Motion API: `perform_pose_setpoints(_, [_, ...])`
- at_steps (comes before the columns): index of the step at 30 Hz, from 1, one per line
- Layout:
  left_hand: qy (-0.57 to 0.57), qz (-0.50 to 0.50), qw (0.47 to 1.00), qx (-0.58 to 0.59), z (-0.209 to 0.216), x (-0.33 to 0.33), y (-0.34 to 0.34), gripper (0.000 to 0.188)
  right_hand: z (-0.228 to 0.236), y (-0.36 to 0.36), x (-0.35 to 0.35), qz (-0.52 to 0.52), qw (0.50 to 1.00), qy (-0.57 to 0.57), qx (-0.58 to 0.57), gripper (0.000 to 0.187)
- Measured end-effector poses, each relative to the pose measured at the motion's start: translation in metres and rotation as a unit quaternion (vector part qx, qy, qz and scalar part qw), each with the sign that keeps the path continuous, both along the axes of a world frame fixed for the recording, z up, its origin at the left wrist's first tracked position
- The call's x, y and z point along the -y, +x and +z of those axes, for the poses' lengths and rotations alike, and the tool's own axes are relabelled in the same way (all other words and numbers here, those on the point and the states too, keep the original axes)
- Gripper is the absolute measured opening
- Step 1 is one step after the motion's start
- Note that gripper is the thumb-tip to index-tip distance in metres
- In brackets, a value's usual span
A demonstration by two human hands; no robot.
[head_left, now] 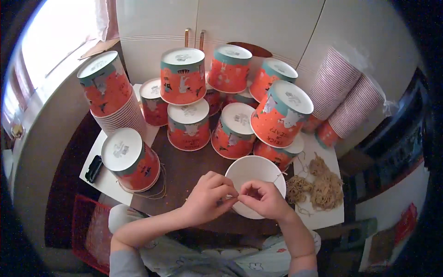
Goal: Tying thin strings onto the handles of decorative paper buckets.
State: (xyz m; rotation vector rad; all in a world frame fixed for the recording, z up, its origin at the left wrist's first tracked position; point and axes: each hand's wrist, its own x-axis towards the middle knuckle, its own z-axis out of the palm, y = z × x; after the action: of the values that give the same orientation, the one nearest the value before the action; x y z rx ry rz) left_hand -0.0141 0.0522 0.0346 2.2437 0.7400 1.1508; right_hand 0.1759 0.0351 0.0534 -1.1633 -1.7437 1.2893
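In front of me a paper bucket (249, 170) stands with its white inside facing up. Over its near left part, my left hand (210, 196) and my right hand (264, 199) meet fingertip to fingertip. Both are closed in a pinch on a thin bit of string, mostly hidden by the fingers. A short string end (279, 176) shows at the bucket's right rim. Beside the bucket on the right lie tangled bundles of brown string (326, 190). An upturned orange and green bucket (123, 150) at the left has a string loop (162, 187) by its rim.
Several upturned orange buckets (188, 127) are stacked across the back of the dark table (177, 168). Nested buckets in clear plastic (334, 83) lean at the back right. A black object (94, 169) lies at the left edge, above a red mesh basket (87, 231).
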Motion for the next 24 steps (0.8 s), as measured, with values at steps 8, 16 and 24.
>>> perform_pose_setpoints(8, [-0.048,-0.029,0.998,0.007,-0.002,-0.002,0.000,0.013,0.001,-0.001,-0.004,0.037,0.996,0.007,-0.077,0.033])
perform_pose_setpoints(16, [-0.121,-0.046,0.992,-0.009,-0.034,-0.018,-0.006,0.009,0.012,0.027,-0.020,-0.064,0.940,0.083,-0.325,0.030])
perform_pose_setpoints(24, [-0.122,-0.063,0.990,-0.026,-0.039,-0.023,-0.007,0.011,0.016,0.030,-0.022,-0.050,0.910,0.093,-0.402,0.027])
